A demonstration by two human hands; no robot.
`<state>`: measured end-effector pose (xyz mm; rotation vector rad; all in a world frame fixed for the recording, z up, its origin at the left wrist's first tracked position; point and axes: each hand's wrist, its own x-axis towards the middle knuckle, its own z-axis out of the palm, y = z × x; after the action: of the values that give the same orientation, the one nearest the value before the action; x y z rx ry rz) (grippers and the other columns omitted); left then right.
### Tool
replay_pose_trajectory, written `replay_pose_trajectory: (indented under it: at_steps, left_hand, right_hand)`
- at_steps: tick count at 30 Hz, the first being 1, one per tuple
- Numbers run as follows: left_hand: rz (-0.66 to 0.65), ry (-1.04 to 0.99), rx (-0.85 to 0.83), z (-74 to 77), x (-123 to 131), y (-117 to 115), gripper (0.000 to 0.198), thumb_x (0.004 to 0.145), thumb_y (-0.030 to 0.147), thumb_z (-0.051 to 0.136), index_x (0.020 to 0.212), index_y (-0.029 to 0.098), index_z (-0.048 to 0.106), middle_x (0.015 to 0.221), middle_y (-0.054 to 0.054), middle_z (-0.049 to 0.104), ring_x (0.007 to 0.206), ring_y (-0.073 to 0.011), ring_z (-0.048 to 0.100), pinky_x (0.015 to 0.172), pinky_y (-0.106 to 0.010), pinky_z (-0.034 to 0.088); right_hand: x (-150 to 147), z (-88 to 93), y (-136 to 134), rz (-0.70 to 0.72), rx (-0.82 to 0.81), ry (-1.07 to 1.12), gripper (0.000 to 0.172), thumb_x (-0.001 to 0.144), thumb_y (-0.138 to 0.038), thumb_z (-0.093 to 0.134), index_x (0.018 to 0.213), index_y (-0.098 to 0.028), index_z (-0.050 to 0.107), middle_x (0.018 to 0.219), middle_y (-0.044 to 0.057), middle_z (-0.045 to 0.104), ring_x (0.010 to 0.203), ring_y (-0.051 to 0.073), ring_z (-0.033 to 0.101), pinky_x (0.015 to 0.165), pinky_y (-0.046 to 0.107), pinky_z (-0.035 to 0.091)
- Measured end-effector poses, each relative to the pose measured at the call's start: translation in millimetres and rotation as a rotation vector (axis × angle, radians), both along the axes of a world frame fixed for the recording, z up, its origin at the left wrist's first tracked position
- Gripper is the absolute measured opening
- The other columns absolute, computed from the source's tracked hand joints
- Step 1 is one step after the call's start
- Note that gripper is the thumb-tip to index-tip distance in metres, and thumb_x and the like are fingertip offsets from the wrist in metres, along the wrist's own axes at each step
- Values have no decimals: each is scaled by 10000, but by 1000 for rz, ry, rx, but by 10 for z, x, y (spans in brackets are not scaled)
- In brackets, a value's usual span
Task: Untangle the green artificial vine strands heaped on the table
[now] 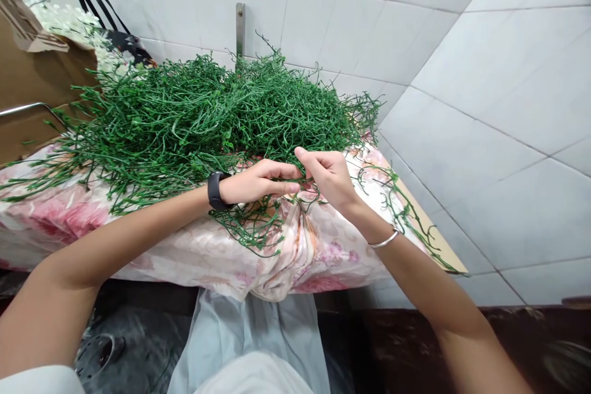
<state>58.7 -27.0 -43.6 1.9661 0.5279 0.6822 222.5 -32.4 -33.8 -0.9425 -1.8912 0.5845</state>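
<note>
Thin green artificial stems lie in a big tangled pile (221,111) across the flowered cloth (337,252). At the pile's front edge, my left hand (263,181), with a black band at the wrist, pinches some green stems between thumb and fingers. Close against its fingertips is my right hand (327,175), closed on the same stems, a silver bangle on that wrist. A loose bunch of stems (252,228) hangs below my left hand. The exact spot where the fingers meet is partly hidden.
A cardboard box (41,80) stands at the left, with white flowers (104,52) and a black-handled bag (124,43) behind it. More green stems (410,215) lie along the right edge. Tiled walls (498,104) rise behind and at the right.
</note>
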Motion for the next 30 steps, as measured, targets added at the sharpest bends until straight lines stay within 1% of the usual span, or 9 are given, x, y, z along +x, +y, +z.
replay_pose_trajectory:
  at_steps: [4, 7, 9, 11, 14, 19, 22, 26, 30]
  left_hand:
    - [-3, -29, -20, -14, 25, 3, 196, 800, 326, 518, 750, 139, 544, 667, 13, 435, 584, -76, 366, 521, -207, 323]
    - [-1, -63, -41, -25, 47, -6, 165, 798, 297, 526, 758, 140, 560, 684, 11, 487, 601, -77, 414, 556, -205, 367]
    - [0, -85, -44, -37, 59, -14, 136, 793, 276, 536, 806, 150, 588, 766, -3, 559, 677, -92, 483, 634, -218, 418]
    - [-1, -99, -55, -53, 67, -19, 151, 791, 272, 542, 872, 165, 610, 881, -19, 606, 786, -118, 534, 713, -240, 448]
    - [13, -115, -91, -76, 74, -16, 194, 783, 270, 556, 941, 178, 622, 980, -31, 619, 884, -146, 552, 740, -256, 470]
    - [-12, -159, -177, -125, 103, -3, 219, 785, 253, 554, 983, 189, 623, 949, -26, 623, 799, -116, 562, 663, -215, 473]
    - [-2, -198, -192, -168, 128, 1, 219, 790, 295, 552, 969, 188, 620, 905, -16, 607, 753, -99, 543, 635, -198, 464]
    - [35, -239, -218, -217, 146, 12, 206, 776, 341, 572, 885, 174, 622, 817, -1, 567, 706, -86, 508, 614, -191, 453]
    - [70, -254, -262, -243, 151, 26, 244, 746, 358, 609, 899, 168, 629, 835, -2, 571, 745, -93, 517, 642, -198, 456]
  right_hand:
    - [-26, 16, 40, 13, -63, 46, 524, 800, -431, 510, 424, -159, 267, 433, -61, 209, 415, 31, 189, 396, 219, 140]
    - [-17, 30, 52, 35, -103, 51, 527, 803, -451, 495, 424, -165, 268, 415, -63, 213, 397, 29, 193, 384, 217, 131]
    - [4, 48, 44, 30, -48, -11, 536, 816, -456, 473, 420, -163, 262, 410, -60, 210, 397, 28, 181, 389, 221, 120]
    - [29, 72, 26, 7, 64, -104, 545, 833, -441, 454, 410, -156, 261, 407, -55, 208, 404, 29, 172, 401, 226, 121]
    - [53, 107, -2, -36, 205, -203, 547, 853, -406, 436, 401, -149, 269, 400, -48, 213, 406, 32, 178, 413, 227, 140]
    - [59, 125, -19, -142, 329, -310, 534, 870, -384, 411, 408, -150, 285, 397, -41, 223, 401, 40, 195, 428, 238, 146]
    - [63, 116, -10, -197, 399, -337, 531, 874, -372, 408, 414, -147, 269, 393, -41, 236, 395, 38, 204, 443, 241, 158]
    - [66, 89, 12, -224, 444, -332, 520, 879, -348, 407, 418, -147, 275, 389, -43, 269, 387, 35, 222, 453, 240, 173]
    - [56, 61, 30, -245, 463, -285, 521, 879, -337, 408, 411, -149, 276, 393, -46, 262, 388, 34, 224, 446, 240, 169]
